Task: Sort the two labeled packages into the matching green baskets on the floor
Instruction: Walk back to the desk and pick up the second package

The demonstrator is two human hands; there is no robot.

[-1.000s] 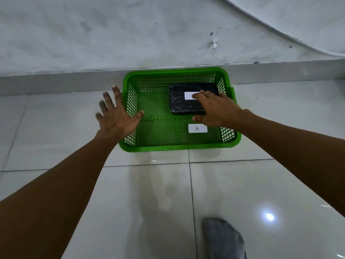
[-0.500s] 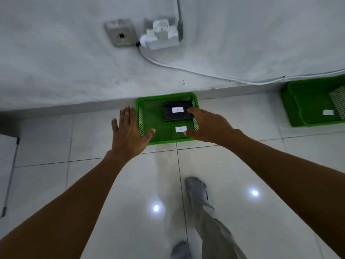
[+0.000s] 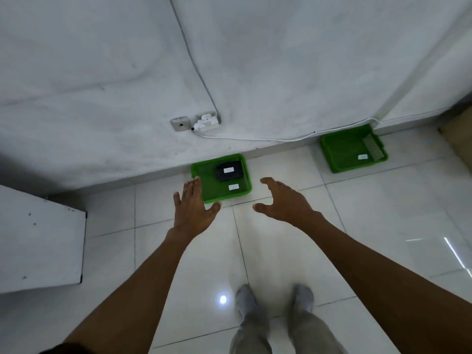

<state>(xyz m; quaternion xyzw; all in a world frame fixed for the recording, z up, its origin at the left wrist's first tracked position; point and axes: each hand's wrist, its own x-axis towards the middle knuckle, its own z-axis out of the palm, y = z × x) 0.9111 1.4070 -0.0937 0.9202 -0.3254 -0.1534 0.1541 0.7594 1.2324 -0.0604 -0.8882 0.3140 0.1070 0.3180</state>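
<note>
Both the left hand (image 3: 192,213) and right hand (image 3: 283,200) hang empty, fingers spread; the black package (image 3: 228,171) lies in the near basket (image 3: 219,196) just beyond them, so best turn rightwards, checking the far basket (image 3: 332,159)

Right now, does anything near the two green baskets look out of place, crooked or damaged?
Nothing looks damaged or spilled. The black package lies flat inside the nearer basket. The far basket holds a grey mesh piece leaning along its right side, and sits slightly turned against the wall. Both hands are empty.
</note>
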